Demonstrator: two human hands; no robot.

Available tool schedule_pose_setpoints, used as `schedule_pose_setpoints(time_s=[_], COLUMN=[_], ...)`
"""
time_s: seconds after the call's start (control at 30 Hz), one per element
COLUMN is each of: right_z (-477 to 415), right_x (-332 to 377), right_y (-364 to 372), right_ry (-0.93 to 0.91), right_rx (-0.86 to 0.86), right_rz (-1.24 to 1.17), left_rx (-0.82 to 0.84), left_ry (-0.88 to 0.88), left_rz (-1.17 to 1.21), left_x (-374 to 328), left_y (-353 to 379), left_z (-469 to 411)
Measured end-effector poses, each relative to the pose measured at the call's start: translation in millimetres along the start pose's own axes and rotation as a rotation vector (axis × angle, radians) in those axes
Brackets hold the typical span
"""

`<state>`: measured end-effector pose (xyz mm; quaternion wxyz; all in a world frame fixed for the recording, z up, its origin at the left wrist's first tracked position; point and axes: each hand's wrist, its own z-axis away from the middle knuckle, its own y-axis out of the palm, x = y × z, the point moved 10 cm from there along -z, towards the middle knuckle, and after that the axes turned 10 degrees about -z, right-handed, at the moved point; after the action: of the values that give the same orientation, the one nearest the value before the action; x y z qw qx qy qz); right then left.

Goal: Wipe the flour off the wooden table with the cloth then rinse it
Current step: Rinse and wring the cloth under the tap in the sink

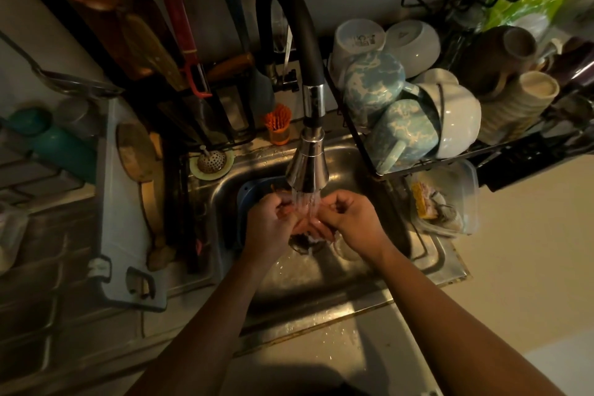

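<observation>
A wet pinkish-orange cloth [307, 223] is bunched between both my hands under the running water of the faucet [308, 167], over the steel sink [324, 270]. My left hand [268, 223] grips its left side with curled fingers. My right hand [350, 219] pinches its right side. Most of the cloth is hidden by my fingers and the water stream. The wooden table is out of sight.
A blue basin [247, 199] lies in the sink behind my left hand. A dish rack [418, 164] with mugs and bowls stands right of the faucet. A plastic box with sponges [450, 199] sits on the sink's right rim. Cutting boards [128, 202] and utensils stand left.
</observation>
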<state>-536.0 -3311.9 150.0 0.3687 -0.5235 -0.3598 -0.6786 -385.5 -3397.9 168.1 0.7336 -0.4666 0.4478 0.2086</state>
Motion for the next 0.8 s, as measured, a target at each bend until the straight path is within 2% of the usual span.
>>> schedule_pose_setpoints(time_s=[0.1,0.17,0.27,0.37,0.53,0.67,0.8], right_z=[-4.3,-3.5,7.5,21.2,1.0,-4.1,-3.0], right_x=[0.2,-2.0,-12.5,-25.4,-28.4,-29.7,-21.7], right_y=[1.0,8.6,25.2,43.3,22.7,11.4,8.8], right_ry=[0.019,0.023,0.141,0.308,0.150,0.114,0.099], right_rx=[-0.055,-0.034,0.125,0.295,0.067,0.021,-0.017], right_rz=[-0.039,-0.092,-0.202,-0.278,-0.090,0.031,-0.009], left_rx=[0.035,-0.016,-0.141,-0.163,-0.035,0.071,0.192], left_ry=[0.060,0.022,0.007,-0.019,-0.005,-0.055,-0.016], left_rz=[-0.008,0.023,0.088,0.176,0.207,0.256,0.266], left_x=[-6.8,-3.8,-5.0,-0.5,7.1,14.7,14.1], left_y=[6.4,0.5,-14.8,-18.8,-7.1,6.2,17.0], left_z=[5.5,5.6,7.0,11.6,23.2,30.2,36.2])
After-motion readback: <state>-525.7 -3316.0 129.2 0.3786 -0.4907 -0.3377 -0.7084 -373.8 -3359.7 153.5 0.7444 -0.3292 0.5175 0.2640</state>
